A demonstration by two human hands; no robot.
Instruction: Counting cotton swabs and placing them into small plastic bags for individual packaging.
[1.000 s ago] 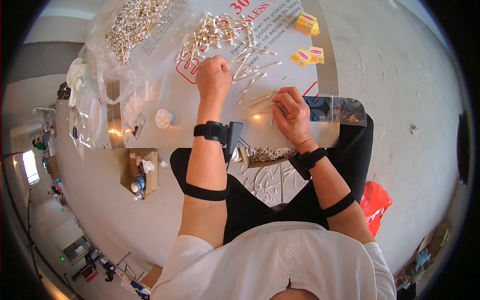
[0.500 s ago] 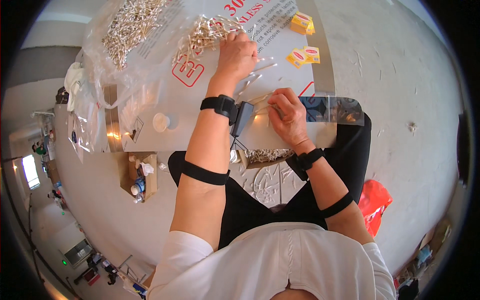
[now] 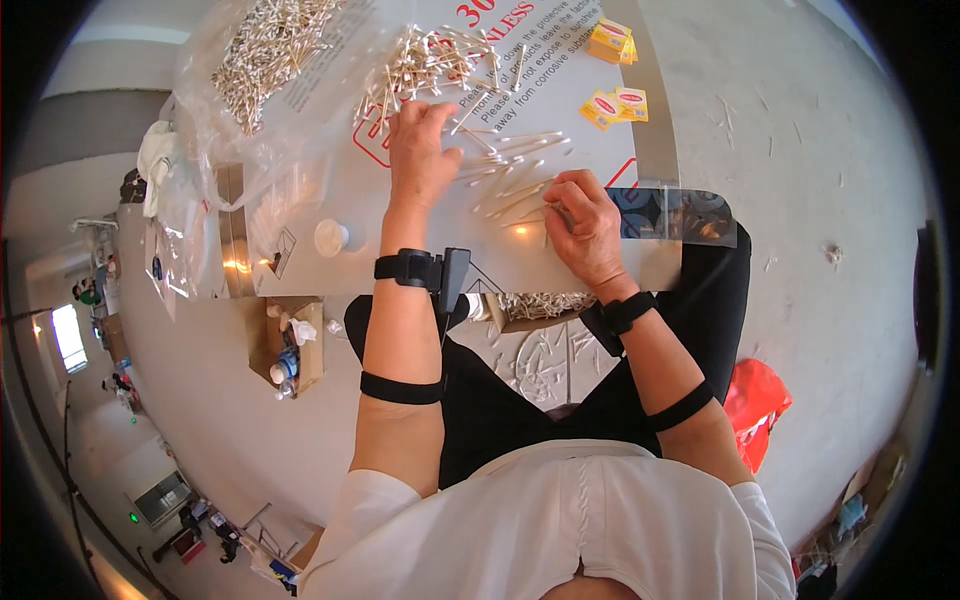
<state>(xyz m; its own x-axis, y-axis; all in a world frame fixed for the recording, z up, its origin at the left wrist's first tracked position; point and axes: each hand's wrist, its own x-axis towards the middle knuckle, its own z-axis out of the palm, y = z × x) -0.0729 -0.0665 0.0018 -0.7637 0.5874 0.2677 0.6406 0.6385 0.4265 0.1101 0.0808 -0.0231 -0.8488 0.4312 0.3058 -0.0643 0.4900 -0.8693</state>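
Note:
A heap of cotton swabs (image 3: 425, 60) lies at the far middle of the grey table (image 3: 300, 275). My left hand (image 3: 422, 160) is just below the heap's near edge, its thumb apart from its fingers, with nothing seen in it. To its right, several loose swabs (image 3: 520, 175) are spread in a rough row. My right hand (image 3: 585, 225) rests at the right end of this row with curled fingers, closed around the ends of a few swabs; its palm is hidden.
A clear plastic bag of swabs (image 3: 270, 60) is at the far left, and a white round tub (image 3: 331, 237) nearer. Yellow packets (image 3: 615, 106) and small yellow boxes (image 3: 610, 41) sit at right, above a dark clear-ended strip (image 3: 660, 213). Below the table edge, a cardboard box (image 3: 540, 318) holds swabs.
My left hand has come off the heap, moving left and nearer to me, and its fingers have spread. More swabs now lie spread beside my right hand, which has stayed nearly in place.

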